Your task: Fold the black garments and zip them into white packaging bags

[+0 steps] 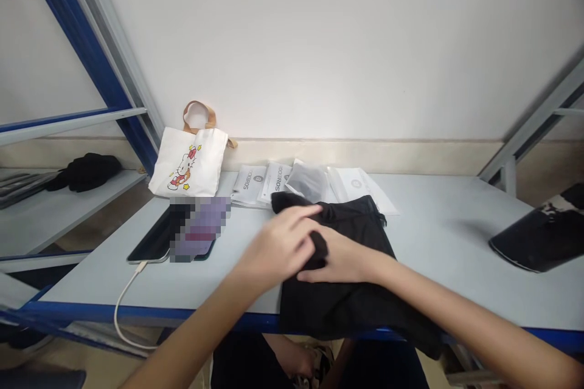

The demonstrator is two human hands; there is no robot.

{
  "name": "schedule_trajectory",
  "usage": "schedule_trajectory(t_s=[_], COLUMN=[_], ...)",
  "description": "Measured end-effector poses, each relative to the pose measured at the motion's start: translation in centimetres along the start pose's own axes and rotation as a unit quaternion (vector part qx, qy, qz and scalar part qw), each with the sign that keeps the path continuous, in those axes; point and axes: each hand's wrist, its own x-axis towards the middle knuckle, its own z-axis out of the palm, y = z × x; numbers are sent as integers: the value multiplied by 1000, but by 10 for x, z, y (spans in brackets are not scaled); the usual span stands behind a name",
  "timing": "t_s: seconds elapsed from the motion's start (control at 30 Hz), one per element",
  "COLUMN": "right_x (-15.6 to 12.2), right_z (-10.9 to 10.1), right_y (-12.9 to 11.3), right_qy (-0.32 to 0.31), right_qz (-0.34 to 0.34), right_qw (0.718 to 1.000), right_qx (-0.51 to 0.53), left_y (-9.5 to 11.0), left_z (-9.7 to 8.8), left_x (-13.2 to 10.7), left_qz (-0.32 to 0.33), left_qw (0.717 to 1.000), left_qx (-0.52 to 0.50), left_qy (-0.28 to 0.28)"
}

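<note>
While my left hand (pixel 278 249) overlaps my right hand (pixel 349 255), here's the soft, matte black cloth piece (pixel 337 310), creased and loosely spread on the pale grey tabletop (pixel 456 267) in front of me, its near edge drooping over the blue rim (pixel 228 319)! A dark bunch (pixel 318 250) shows between my hands, left fingers bent, right fingers partly hidden, but with all that blur I can't tell whether either hand is gripping, and the folds melt into black.

Tabletop (pixel 438 255): pale, blue-edged
Left: tote bag (pixel 189 164), phone (pixel 152 238)
Back: plastic packets (pixel 276 183)
Centre: black cloth (pixel 351 307), overhanging front
Right: dark object (pixel 542 234)
</note>
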Motion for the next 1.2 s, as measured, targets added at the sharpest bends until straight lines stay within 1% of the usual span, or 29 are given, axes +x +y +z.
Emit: schedule_trajectory(t_s=[0.03,0.07,0.1,0.17,0.2,0.27,0.3,0.33,0.37,0.4,0.47,0.5,0.53,0.57,0.63,0.67,0.73,0.77,0.83,0.9,0.97,1.03,1.07,1.13,1.2], right_x=[-7,-17,-27,-49,-58,-68,-69,-67,-63,-59,-49,-44,-41,-39,-37,-38,-40,-42,-45,-50,-57,-68,-75,-90,-102], right_z=[-11,-23,-35,-54,-60,-64,-63,-61,-58,-54,-48,-46,-45,-45,-44,-43,-42,-41,-41,-43,-44,-40,-37,-26,-14], right_y=[4,10,18,38,50,75,86,96,105,113,124,128,130,131,131,129,125,123,117,111,105,100,98,96,95], right_qy=[-1,-1,12,70,95,136,149,158,163,166,174,180,186,192,202,213,241,258,297,320,326,303,281,237,215], right_qz=[-7,0,29,110,150,205,217,219,216,211,202,200,198,196,193,191,175,165,152,155,150,127,115,99,100], right_qw=[1000,1000,999,991,983,966,960,957,954,951,944,940,938,937,936,935,938,941,941,934,933,944,953,966,971], right_qx=[7,11,6,-36,-53,-78,-92,-109,-130,-154,-196,-208,-214,-216,-214,-209,-175,-142,-59,3,22,13,3,-20,-39], left_y=[5,7,6,-3,-10,-23,-28,-31,-34,-37,-45,-50,-56,-63,-76,-81,-87,-88,-89,-88,-86,-83,-81,-76,-72], left_z=[7,14,20,29,33,37,38,38,36,34,27,23,21,20,23,26,32,35,36,33,27,20,18,15,14], left_x=[10,16,18,16,13,9,8,9,12,16,26,31,34,35,34,32,28,26,27,29,28,20,13,-4,-22], left_qz=[19,10,-13,-79,-102,-110,-103,-99,-102,-117,-172,-204,-234,-260,-297,-305,-297,-285,-258,-248,-246,-234,-220,-180,-149], left_qw=[999,996,994,989,987,984,982,980,981,983,984,979,972,965,954,952,953,956,957,950,943,946,954,973,983], left_qx=[-35,-67,-92,-111,-106,-79,-67,-59,-54,-48,-23,-3,16,30,32,17,-34,-66,-135,-185,-214,-211,-196,-147,-96], left_qy=[-33,-54,-56,-53,-64,-119,-147,-162,-156,-129,-45,-7,12,14,-16,-31,-44,-38,-11,33,71,77,61,1,-50])
